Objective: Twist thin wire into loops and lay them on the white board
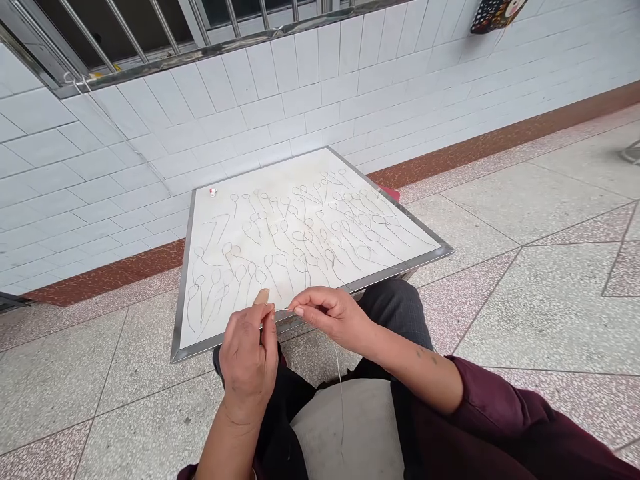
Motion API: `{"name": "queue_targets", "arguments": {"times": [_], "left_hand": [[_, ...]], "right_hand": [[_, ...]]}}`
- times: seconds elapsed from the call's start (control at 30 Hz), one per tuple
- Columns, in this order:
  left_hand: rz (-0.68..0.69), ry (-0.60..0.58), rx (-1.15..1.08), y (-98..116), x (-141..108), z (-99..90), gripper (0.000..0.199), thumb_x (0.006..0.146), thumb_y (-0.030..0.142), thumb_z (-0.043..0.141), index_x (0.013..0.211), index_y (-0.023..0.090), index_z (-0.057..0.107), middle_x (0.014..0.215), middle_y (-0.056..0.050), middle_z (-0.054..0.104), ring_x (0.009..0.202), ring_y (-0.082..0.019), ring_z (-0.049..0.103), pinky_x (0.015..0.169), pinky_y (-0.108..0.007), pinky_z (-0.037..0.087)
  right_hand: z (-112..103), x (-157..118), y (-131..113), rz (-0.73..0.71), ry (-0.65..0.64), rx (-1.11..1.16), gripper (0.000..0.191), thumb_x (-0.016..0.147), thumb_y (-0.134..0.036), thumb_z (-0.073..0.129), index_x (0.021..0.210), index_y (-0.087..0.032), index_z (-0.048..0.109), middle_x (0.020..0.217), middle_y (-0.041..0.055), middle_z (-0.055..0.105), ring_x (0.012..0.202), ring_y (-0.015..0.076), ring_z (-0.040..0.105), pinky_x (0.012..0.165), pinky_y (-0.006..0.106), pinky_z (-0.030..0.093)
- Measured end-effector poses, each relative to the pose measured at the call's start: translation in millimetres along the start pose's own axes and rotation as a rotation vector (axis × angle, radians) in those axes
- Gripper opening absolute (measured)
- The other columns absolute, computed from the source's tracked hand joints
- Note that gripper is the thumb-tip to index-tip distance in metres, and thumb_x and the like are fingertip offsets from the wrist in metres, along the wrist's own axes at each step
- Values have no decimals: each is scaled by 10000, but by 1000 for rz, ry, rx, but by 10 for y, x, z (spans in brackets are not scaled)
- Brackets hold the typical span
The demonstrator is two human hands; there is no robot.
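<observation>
My left hand (246, 353) and my right hand (340, 317) are close together over the near edge of the table, both pinching a thin thread (340, 380). A short length of it runs between the fingertips. Its pale tail hangs below my right hand and trails down over my lap. One left finger carries a tan wrap (261, 297). On the white table top (200, 230) beyond lie several fine, dark looped strands (364, 253), each a small ring with a long tail. Whether they are thread or wire I cannot tell.
A metal strip (176, 340) edges the table. Near its far left corner sits a small red-and-white item (213, 192). Behind stands a white tiled wall (280, 113) with a barred window (150, 33). A grey cushion or cloth (353, 427) lies between my legs.
</observation>
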State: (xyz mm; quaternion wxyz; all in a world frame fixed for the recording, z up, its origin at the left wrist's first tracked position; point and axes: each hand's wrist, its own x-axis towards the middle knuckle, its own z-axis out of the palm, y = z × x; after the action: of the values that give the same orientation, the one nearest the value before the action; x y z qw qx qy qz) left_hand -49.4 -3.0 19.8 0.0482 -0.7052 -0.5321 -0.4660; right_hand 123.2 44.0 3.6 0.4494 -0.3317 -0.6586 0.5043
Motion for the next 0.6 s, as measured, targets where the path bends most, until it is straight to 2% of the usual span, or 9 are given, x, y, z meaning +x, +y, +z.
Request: {"name": "queue_targets", "arguments": {"times": [0.1,0.2,0.27,0.33,0.4,0.5,0.6], "left_hand": [[-326,37,-127,123,15,1,426,933,240,596,1355,253,542,1030,-61,714,921,-214,665,887,-404,506],[-672,-80,-489,182,-26,58,506,907,357,637,1387,270,500,1060,-57,690,932,-203,657,864,-379,520],[-798,-126,-736,179,-69,125,493,873,377,681,1332,262,543,1024,-42,692,898,-179,654,830,-343,531],[-855,-69,-870,164,-101,188,483,834,352,732,1279,246,579,969,-25,690,896,-163,651,827,-314,527],[-861,10,-905,157,-114,223,478,810,310,760,1254,239,595,916,-7,684,895,-152,652,846,-300,518],[-816,68,-866,167,-109,212,451,809,267,762,1233,242,611,879,10,686,878,-142,660,876,-300,512],[-767,71,-753,187,-100,156,439,817,255,757,1234,252,619,907,6,704,888,-143,665,884,-297,514]], "right_hand": [[1,3,2,39,29,29,146,903,-292,603,899,-205,721,733,-9,641,627,108,494,590,232,395],[12,2,16,45,57,32,154,909,-312,596,916,-211,711,722,-13,622,612,109,474,579,232,385],[26,-2,31,45,56,20,166,919,-328,582,919,-213,703,731,-10,621,616,112,477,575,231,384],[41,-9,44,50,38,9,174,925,-339,574,921,-214,695,735,-8,619,621,115,477,574,231,380],[53,-16,51,54,26,1,167,919,-332,577,909,-211,691,716,-15,601,613,112,458,572,229,366],[63,-23,41,71,12,3,160,904,-321,590,860,-200,685,674,-30,552,593,104,412,559,225,333],[67,-25,20,106,-6,32,168,897,-329,601,838,-193,679,658,-36,519,591,100,390,548,221,315]]}}
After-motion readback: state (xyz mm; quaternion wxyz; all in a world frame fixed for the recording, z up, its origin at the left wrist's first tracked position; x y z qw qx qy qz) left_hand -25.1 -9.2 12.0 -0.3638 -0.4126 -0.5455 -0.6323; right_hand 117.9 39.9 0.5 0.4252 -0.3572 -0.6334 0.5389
